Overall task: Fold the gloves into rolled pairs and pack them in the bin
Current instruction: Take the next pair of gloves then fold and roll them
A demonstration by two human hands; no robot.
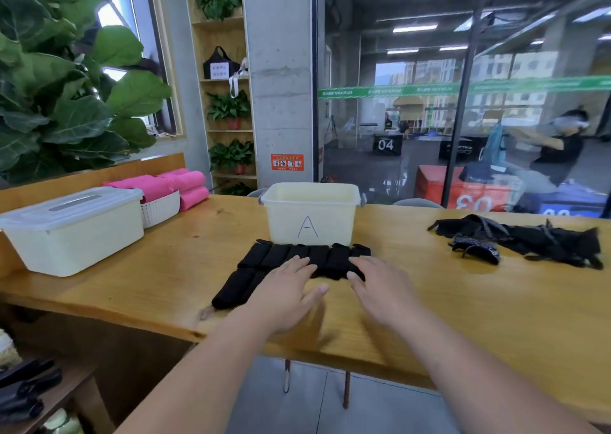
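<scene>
Both hands are down flat on the wooden table (463,301), fingers straight and spread, gripping nothing. The left hand (284,288) lays its fingertips on the rolled gloves (294,255), and the right hand (380,285) presses its fingers onto the right end of the same row.

Those black rolls sit side by side in a line at the middle of the table. A second, shorter row runs off to the lower left, and its last roll lies close to the table's near edge.

Just behind the line stands the bin (310,215), cream-coloured, marked with a letter A, its top open and its front wall almost touching the rolls.

Off to the right, well apart from the hands, the loose gloves (515,238) lie in a dark tangle near the far edge. A broad band of wood shows between them and the right hand.

On the left a lidded box (72,228) sits near that side's edge. Behind it a white basket (162,208) holds pink rolls (178,182). Both forearms cross the near edge.
</scene>
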